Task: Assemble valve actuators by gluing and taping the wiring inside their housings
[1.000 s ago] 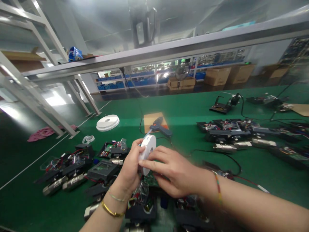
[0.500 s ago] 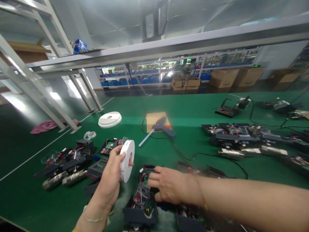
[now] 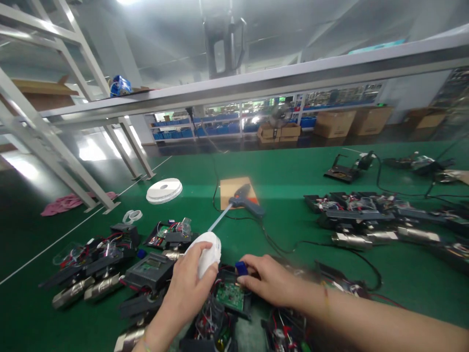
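Note:
My left hand (image 3: 188, 276) is closed on a white roll of tape (image 3: 210, 249), now tilted with its flat side toward me. Between the thumb and forefinger of my right hand (image 3: 269, 278) is a small dark-blue block (image 3: 241, 268). Just below and left of it lies an opened dark housing with a green circuit board (image 3: 230, 295), whose near parts run out of view. Another opened housing with loose wires (image 3: 282, 332) sits below my right forearm. A closed dark housing with a small display window (image 3: 148, 269) rests left of my left hand.
A glue gun (image 3: 245, 201) lies on a cardboard piece (image 3: 227, 188), its cable trailing right. White tape rolls (image 3: 164, 189) stand at the left. Several opened housings with metal fittings (image 3: 351, 239) line the right side. A metal shelf frame (image 3: 256, 80) spans above the green table (image 3: 286, 171).
My right hand has lifted the blue block from low beside the housing. My left hand has moved right and turned the tape roll flatter. The circuit board now shows more fully.

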Motion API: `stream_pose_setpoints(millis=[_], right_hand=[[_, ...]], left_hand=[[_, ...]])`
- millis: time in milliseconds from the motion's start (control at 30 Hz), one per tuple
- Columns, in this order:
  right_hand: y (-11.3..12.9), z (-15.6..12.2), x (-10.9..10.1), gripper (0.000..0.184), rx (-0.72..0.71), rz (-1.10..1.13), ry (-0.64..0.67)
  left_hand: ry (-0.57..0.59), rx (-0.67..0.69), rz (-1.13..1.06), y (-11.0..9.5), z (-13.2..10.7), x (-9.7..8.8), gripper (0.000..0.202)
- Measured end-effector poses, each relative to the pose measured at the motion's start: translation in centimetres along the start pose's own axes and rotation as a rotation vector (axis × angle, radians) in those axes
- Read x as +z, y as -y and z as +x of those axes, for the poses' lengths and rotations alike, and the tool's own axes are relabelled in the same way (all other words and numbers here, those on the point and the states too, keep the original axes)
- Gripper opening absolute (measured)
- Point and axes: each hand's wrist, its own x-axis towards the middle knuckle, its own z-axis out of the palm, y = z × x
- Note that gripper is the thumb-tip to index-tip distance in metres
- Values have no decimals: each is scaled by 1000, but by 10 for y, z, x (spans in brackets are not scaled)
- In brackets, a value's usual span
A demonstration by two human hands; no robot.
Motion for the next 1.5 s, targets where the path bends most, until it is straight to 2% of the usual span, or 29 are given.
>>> stream_pose_setpoints(millis=[133, 333, 500, 733, 1267, 1400, 1500], right_hand=[[-2, 0, 1, 24, 107, 129, -52], [-3, -4, -2, 17, 216, 234, -125], [-6, -6, -2, 8, 298, 317, -137], [-7, -7, 0, 5, 287, 348, -127], [-6, -6, 0, 16, 205, 261, -138], [-5, -5, 0, 20, 224, 293, -167], [-7, 0, -2, 20, 292, 407, -185]], left_hand=[[113, 61, 254, -10, -3, 9, 37], [205, 111, 473, -23, -3, 21, 35], [228, 114, 534, -32, -4, 26, 33], [235, 153, 526, -36, -5, 26, 33], [209, 225, 507, -37, -5, 27, 33], [144, 265, 482, -33, -2, 34, 33], [35, 283, 475, -29, -4, 41, 34]])
